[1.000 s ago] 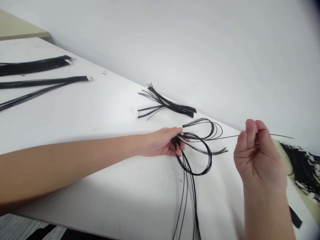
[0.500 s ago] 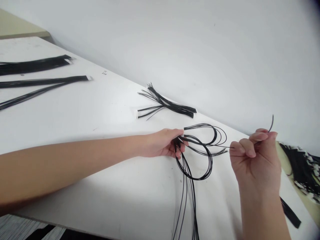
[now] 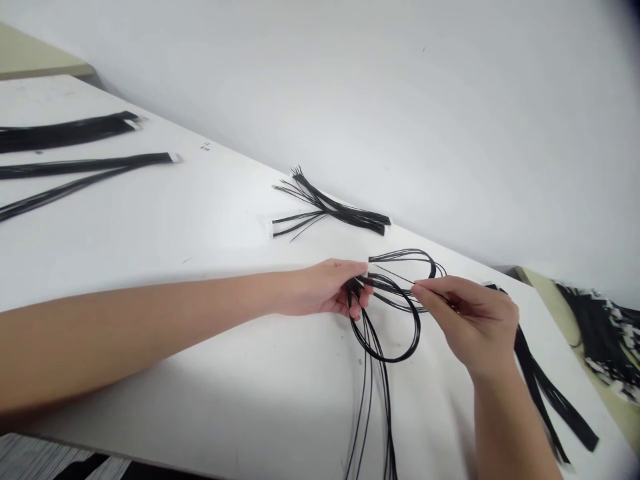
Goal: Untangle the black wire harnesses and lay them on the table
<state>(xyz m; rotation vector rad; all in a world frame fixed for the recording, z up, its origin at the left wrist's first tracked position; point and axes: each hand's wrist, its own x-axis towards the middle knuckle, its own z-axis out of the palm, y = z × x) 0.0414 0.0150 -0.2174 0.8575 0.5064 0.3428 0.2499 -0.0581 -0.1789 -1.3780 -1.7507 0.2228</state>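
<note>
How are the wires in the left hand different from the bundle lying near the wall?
The held wires make round loops; the lying bundle stretches nearly straight, fanning at one end. The held wires are gripped by the left hand; the lying bundle rests on the table. Both are black.

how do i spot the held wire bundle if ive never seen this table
On the white table, look near the middle for the left hand. It grips the black wire bundle, curled into round loops, unlike the straighter bundles lying nearby.
</note>
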